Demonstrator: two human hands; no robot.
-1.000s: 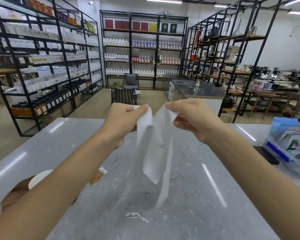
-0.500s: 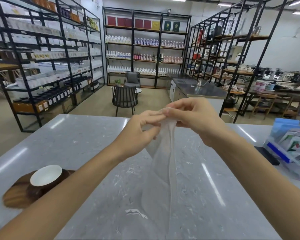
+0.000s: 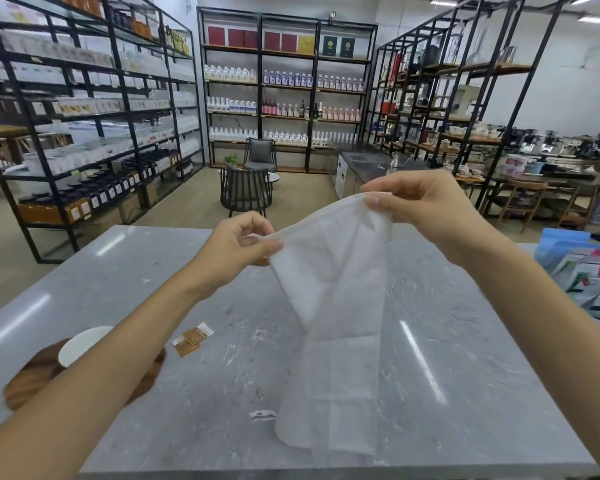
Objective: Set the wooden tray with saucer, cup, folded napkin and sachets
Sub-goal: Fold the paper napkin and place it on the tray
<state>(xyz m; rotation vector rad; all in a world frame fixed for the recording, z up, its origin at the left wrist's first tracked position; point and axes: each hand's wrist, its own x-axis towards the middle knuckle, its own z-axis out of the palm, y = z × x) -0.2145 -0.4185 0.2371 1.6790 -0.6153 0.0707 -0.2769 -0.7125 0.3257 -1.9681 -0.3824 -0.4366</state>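
Premises: a stockroom-type shop floor with black metal shelving point(image 3: 94, 109) on three sides, viewed across a grey marbled worktop point(image 3: 222, 393). Left hand point(image 3: 234, 245): raised above the worktop, thumb and forefinger pinching one upper corner of the white napkin point(image 3: 336, 306), remaining fingers curled. Right hand point(image 3: 420, 199): held higher and to the right, thumb and fingers pinching the opposite upper corner. The napkin is unfolded, its top edge stretched on a slope between the two hands, the sheet hanging down in loose vertical folds; whether its lower edge touches the worktop cannot be told. Beyond the left forearm, two small brown sachets point(image 3: 193, 339) lie flat on the worktop, overlapping each other and just beside the wooden tray point(image 3: 32, 379). The tray sits at the left near edge and is largely hidden by the forearm. A white saucer point(image 3: 82, 344) rests on it; only part of its rim shows. At the far right edge stands a pile of coloured packets point(image 3: 589, 282) with a blue item behind. A dark slatted chair point(image 3: 245, 192) stands on the floor past the worktop.
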